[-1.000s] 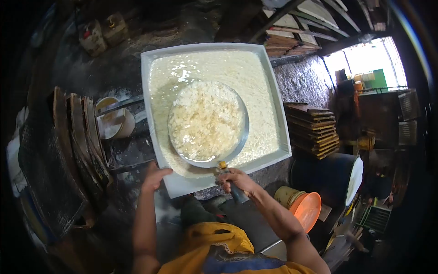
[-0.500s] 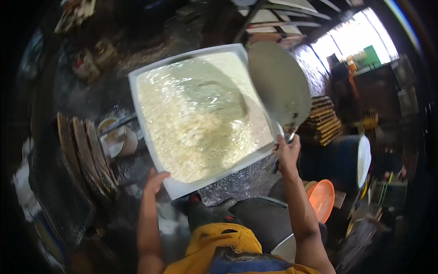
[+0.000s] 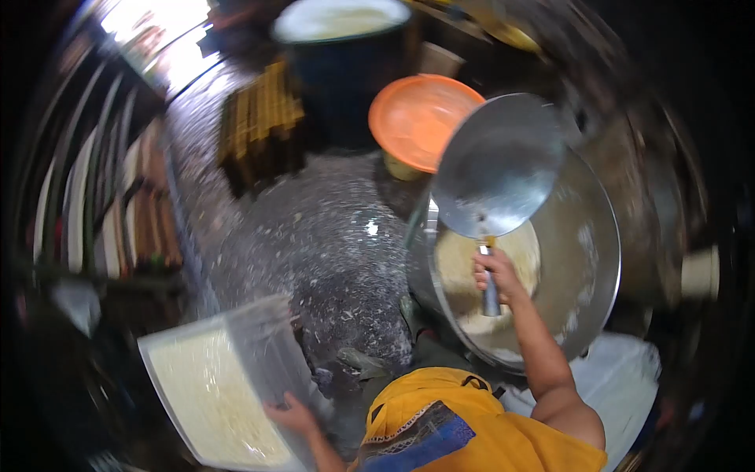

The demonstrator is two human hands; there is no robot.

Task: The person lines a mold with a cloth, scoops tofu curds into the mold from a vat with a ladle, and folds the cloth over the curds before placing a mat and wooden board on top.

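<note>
My right hand is closed round the metal handle of a wide, shallow wok. The wok is tilted over a big round metal vat with pale, creamy matter at its bottom. At lower left lies a square white tray filled with pale, wet, glossy matter; its right side is smeared by motion. My left hand is by that side of the tray, thumb and fingers apart. Whether it touches the tray is hard to tell through the blur.
An orange basin sits beyond the vat, on a lighter container. Behind it stands a dark drum with a white top. Stacked yellowish slatted frames stand left of the drum. White sheeting lies right of the vat. The floor looks wet.
The view has swung right, so the tray now shows at lower left. The wok has moved from the tray's right edge to over the vat. My left hand has left the tray's near corner.
</note>
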